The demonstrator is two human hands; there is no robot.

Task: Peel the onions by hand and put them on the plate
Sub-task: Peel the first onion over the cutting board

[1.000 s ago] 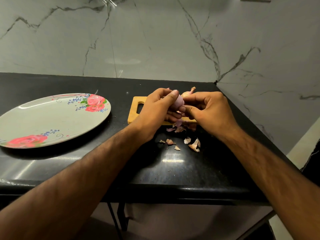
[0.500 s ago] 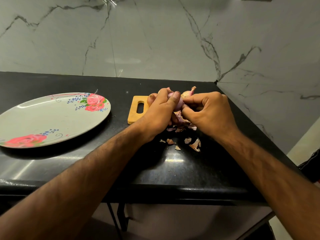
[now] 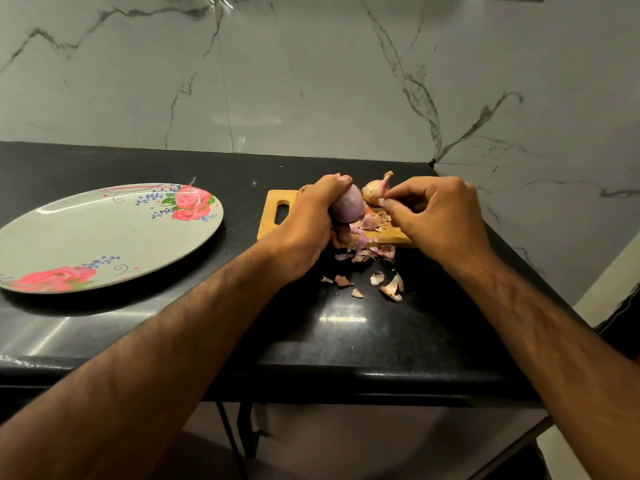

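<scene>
My left hand (image 3: 313, 220) grips a purple, partly peeled onion (image 3: 348, 207) just above the wooden cutting board (image 3: 273, 223). My right hand (image 3: 436, 216) is a little to the right of it, fingertips pinched on a small pale scrap of onion skin (image 3: 382, 201). A second onion (image 3: 375, 190), still in its dry skin with a stem tip, lies on the board behind my hands. The grey plate with red roses (image 3: 86, 244) sits to the left on the black counter, with nothing on it.
Torn onion skins (image 3: 367, 251) lie at the board's front edge, and drier flakes (image 3: 388, 287) are scattered on the counter (image 3: 346, 334) nearer me. A marble wall rises behind and to the right. The counter's front edge runs below my forearms.
My right hand has pulled away to the right from the onion with a scrap of skin, uncovering the onion's purple side. My left hand has lowered slightly towards the board.
</scene>
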